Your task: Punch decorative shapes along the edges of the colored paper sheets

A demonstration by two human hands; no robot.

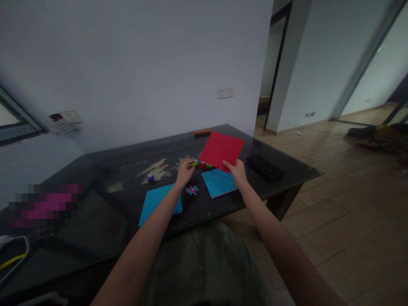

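My right hand (237, 171) pinches a red sheet (219, 149) by its near edge, thumb on top, and holds it tilted above the table. The fingers of my left hand (185, 171) are closed at a small round green toy (196, 162) with a white spot on top. A red toy (202, 165) of similar size sits just right of it, with other small ones partly covered by the red sheet. Below my right hand lies a blue sheet (217, 183). Another blue sheet (156, 199) is partly hidden under my left forearm. Between them rests a multicoloured star-shaped piece (192, 190).
The dark glossy table (105, 170) has a bird picture on its top. A purple toy (150, 178) stands to the left. A black flat case (264, 167) lies at the right, and an orange-brown bar (202, 133) near the wall. A yellow-and-white item (14, 260) is at far left.
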